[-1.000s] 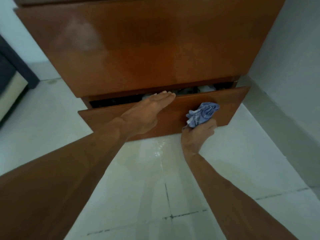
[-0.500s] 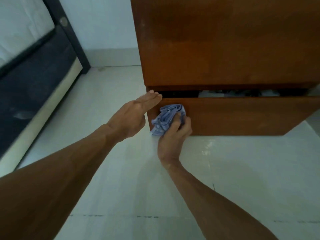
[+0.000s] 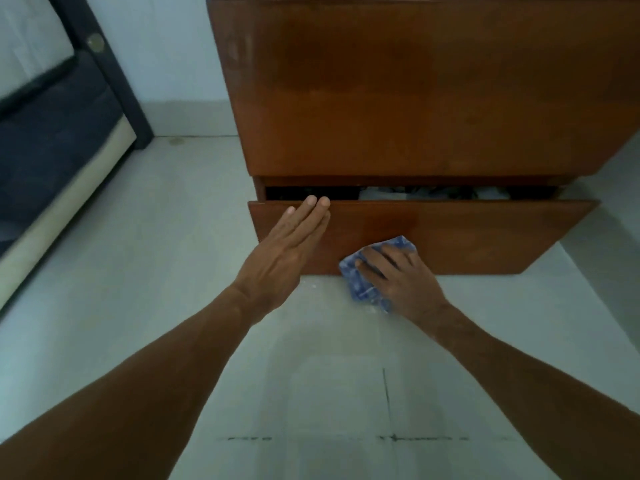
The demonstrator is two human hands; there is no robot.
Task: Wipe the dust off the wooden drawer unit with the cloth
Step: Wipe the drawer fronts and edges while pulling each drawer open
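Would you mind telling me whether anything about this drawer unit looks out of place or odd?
The bottom drawer sits ajar, its front standing out from the drawer unit, with jumbled contents showing behind its top edge. The left hand rests flat on its front; the right hand presses the cloth lower down.

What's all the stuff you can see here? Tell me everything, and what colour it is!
drawer unit: one, brown wood, against the wall
bottom drawer: one, brown, slightly open
things in the drawer: several, pale and dark, too hidden to name
cloth: one, blue, on the bottom drawer's front
floor: pale tiles, dark joints
wall: pale, behind the unit
bed or sofa: one, dark with cream base, far left
left hand: one, fingers straight, on the drawer's top edge
right hand: one, fingers spread, pressing the cloth
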